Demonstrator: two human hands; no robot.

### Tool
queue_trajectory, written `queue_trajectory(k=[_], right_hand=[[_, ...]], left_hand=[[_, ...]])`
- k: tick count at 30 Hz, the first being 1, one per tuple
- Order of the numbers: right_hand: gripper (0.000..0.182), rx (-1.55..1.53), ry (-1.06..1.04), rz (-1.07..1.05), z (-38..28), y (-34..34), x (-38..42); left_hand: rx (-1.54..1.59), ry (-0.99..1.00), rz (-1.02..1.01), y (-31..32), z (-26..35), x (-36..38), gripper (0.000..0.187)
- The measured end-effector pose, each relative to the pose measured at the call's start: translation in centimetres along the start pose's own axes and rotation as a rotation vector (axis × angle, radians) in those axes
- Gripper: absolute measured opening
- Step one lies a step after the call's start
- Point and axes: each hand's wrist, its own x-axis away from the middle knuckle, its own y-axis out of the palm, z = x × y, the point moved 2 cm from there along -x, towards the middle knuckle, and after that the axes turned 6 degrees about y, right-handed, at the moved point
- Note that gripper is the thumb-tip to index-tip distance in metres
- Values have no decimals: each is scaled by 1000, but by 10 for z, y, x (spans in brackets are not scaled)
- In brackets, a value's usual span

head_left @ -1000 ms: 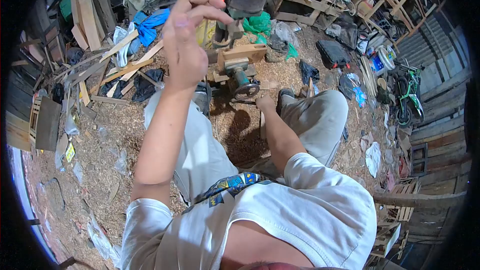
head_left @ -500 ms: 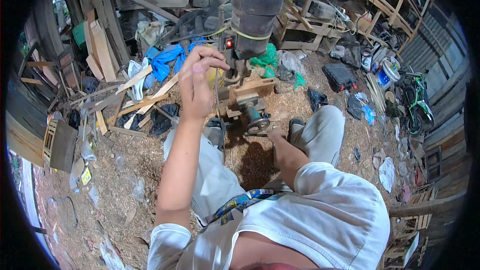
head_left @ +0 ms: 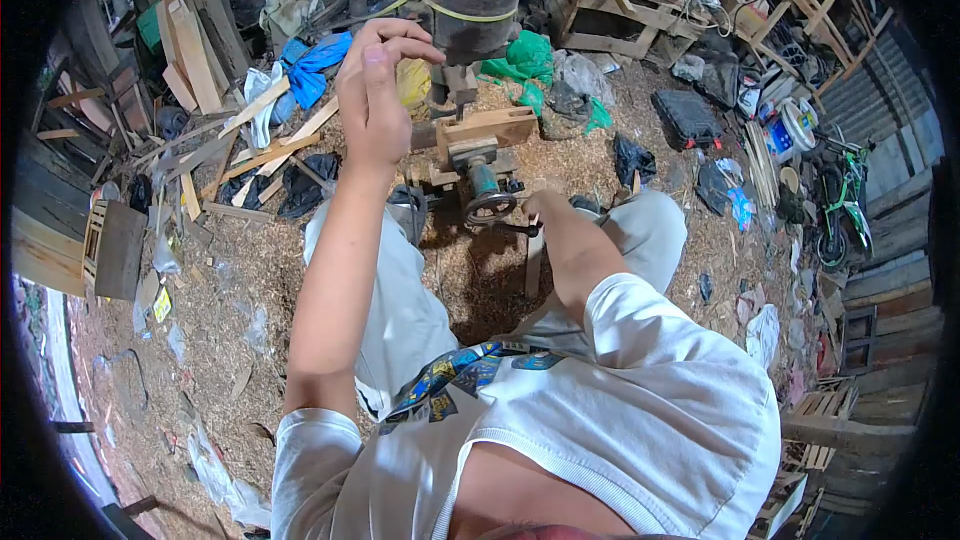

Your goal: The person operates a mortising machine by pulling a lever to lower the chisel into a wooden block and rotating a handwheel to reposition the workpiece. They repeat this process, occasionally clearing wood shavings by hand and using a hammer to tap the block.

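Note:
My left hand [head_left: 378, 90] is raised beside the dark motor housing [head_left: 472, 0] of a drilling or mortising machine. Its fingers are extended and slightly bent, with the thumb apart; I see nothing held in it. Low on the right of the machine, my right hand [head_left: 546, 204] is closed at a black crank handle [head_left: 522, 228]; its fingers are partly hidden. Left of that hand is a round metal handwheel [head_left: 491, 208] in front of a green vise-like part [head_left: 482, 178]. A light wooden block [head_left: 490, 130] sits across the machine, under the head.
Wood shavings [head_left: 480, 290] cover the ground between my legs. Loose boards [head_left: 265, 155] and a blue plastic bag [head_left: 315, 70] lie to the left. Toward the right are a black case [head_left: 686, 118], a white bucket [head_left: 790, 130] and a green bicycle [head_left: 840, 202].
The view has tilted down, so the machine sits higher in the picture. My right hand and the crank handle have shifted relative to the handwheel. My left hand stays raised beside the machine.

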Motion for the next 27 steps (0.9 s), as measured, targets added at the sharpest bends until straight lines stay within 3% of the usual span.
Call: queue_trajectory(k=[4,7,10,11,13,15,17,19,20,23,24,27], right_hand=[[42,-32,-123,-151,-14,-99,-35],[38,-413,-119,-375,-29,-196,-56],[37,-462,-259,-426,-60,-302,-50],[33,-367,-436,-206,-65,-342,-9],[32,-463,-553,-27,-87,-407,28],[38,-873,-639,-32,-98,-465,94],[47,-1187,-1032,79,-126,-521,88],[55,-1288,-1112,434,-153,-570,111],[59,-1402,-1160,326,-153,-574,153],[67,-1425,-1137,392,-163,-605,197],[65,-1548,-1187,285,-172,-614,199],[59,-1676,-1329,299,-173,-624,216]], left_hand=[[-188,122,69,31,1,-2,59],[-258,184,69,49,2,-5,53],[-315,170,87,69,0,-5,50],[-319,203,100,73,2,-6,50],[-402,213,60,84,3,-9,49],[-410,220,59,91,-2,-9,50],[-416,223,52,96,-7,-9,52],[-411,173,35,99,-11,-10,55],[-401,148,48,101,-11,-10,56],[-414,134,75,104,-13,-11,56],[-419,128,82,105,-13,-12,56],[-418,109,74,105,-13,-12,55]])
